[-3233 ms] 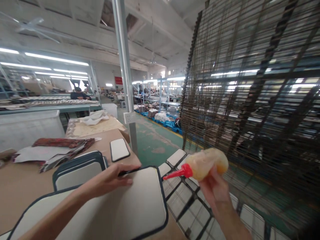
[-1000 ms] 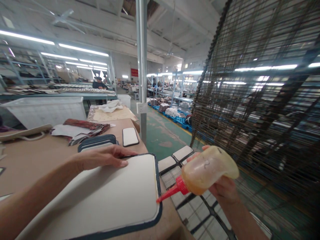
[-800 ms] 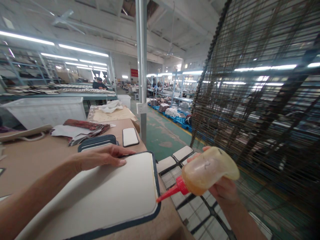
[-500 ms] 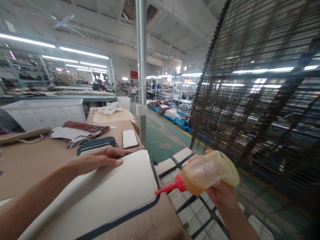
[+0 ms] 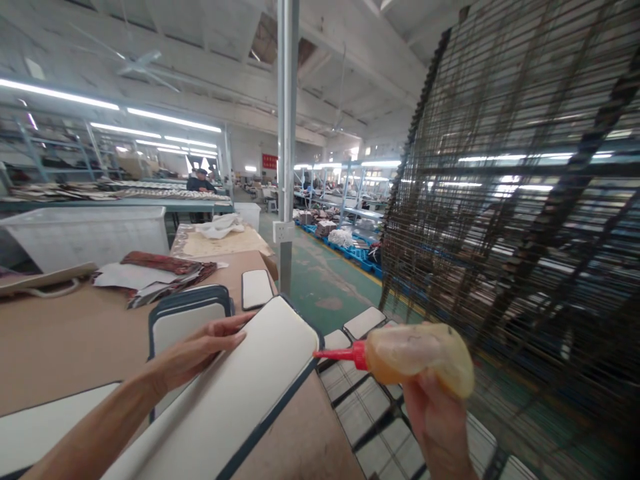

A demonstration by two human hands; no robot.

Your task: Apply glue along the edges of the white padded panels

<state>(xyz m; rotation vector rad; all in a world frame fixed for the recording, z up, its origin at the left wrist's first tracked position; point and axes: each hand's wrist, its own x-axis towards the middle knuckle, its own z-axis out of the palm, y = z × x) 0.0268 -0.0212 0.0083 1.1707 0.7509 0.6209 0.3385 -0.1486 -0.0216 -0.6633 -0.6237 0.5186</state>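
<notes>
My left hand point(image 5: 210, 343) grips the edge of a long white panel point(image 5: 250, 380) with a dark blue border, thumb on top and fingers toward its far edge. The panel is tilted over the table. In my right hand point(image 5: 435, 413) is a squeeze bottle point(image 5: 420, 357) of amber liquid, lying nearly level with its red nozzle pointing left. The nozzle tip meets the panel's right corner, at the border. A thin glossy line runs along part of the panel's edge. Behind my left hand lies a stack of similar dark-edged panels point(image 5: 190, 313).
A small white panel point(image 5: 257, 290) and fabric pieces point(image 5: 155, 273) lie on the brown table point(image 5: 60, 333). More panels rest on a wire rack point(image 5: 365, 400) at lower right. Tall wire racks point(image 5: 480, 220) stand on the right, a metal post point(image 5: 286, 133) ahead. A person point(image 5: 201, 183) sits far back.
The panel has turned, its right corner now pointing at the bottle. My right hand has levelled the bottle, and the nozzle tip has moved up to that corner. More of the stack shows.
</notes>
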